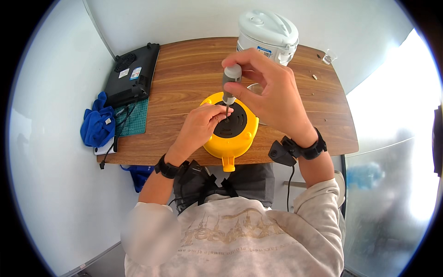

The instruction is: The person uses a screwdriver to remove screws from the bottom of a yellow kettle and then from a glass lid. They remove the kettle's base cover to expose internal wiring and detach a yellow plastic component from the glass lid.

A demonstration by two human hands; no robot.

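Yellow appliance [230,138] sits upside down at the near edge of your wooden table [184,74], its black base plate facing up and a small yellow tab sticking out toward you over the edge. Your left hand [199,125] rests on the left side of that base, fingers curled and pinched close around the tip of the screwdriver [230,83], steadying it where it meets the black plate. Your right hand [272,94] is above, closed around the grey handle of the screwdriver, thumb and fingers wrapped on it, holding the tool upright with its thin shaft pointing straight down into the base. Both wrists carry black bands with small black units attached.

Farther out on the left, a blue cloth [97,124] lies at the table's edge beside a green cutting mat [136,117], and a black flat cooker [131,74] lies beyond them. At the far edge stands a white rice cooker [267,34], just behind your right hand. A small clear cup [328,57] sits at the far right corner.
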